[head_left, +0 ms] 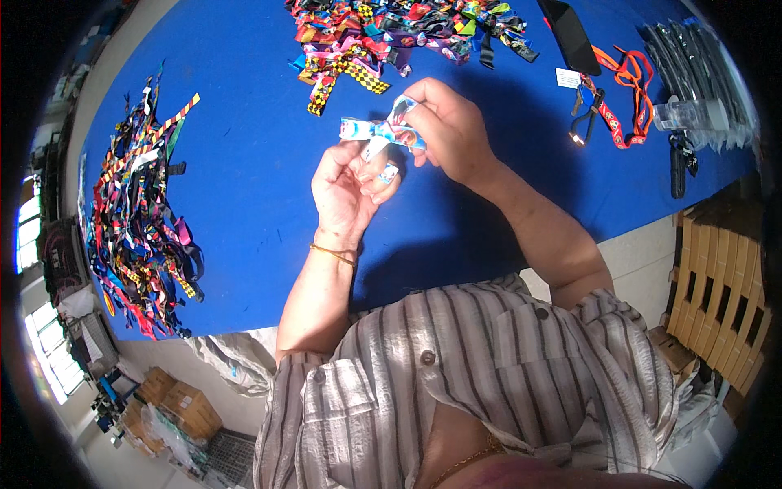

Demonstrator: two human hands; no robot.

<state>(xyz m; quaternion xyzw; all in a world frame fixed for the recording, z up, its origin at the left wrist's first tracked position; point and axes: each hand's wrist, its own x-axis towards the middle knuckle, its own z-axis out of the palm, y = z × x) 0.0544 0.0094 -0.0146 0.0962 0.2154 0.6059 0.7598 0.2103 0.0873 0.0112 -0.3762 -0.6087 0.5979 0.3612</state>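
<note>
A light-blue and white printed ribbon (359, 129) is held above the blue table, crossed and looped like a bow. My left hand (350, 189) grips it from below between thumb and fingers, palm turned up, and a short end of it shows by the fingers. My right hand (450, 130) pinches its right side, with a loop standing up beside the thumb. The exact way the strands cross is partly hidden by my fingers.
A heap of folded printed ribbons (391, 33) lies at the far side of the blue table (252, 220). At the left is a long pile of loose ribbon strips (142, 220). A black phone (568, 37), a red-orange lanyard (612, 122), a clear plastic cup (692, 116) and plastic-wrapped black packs (692, 69) sit at the right.
</note>
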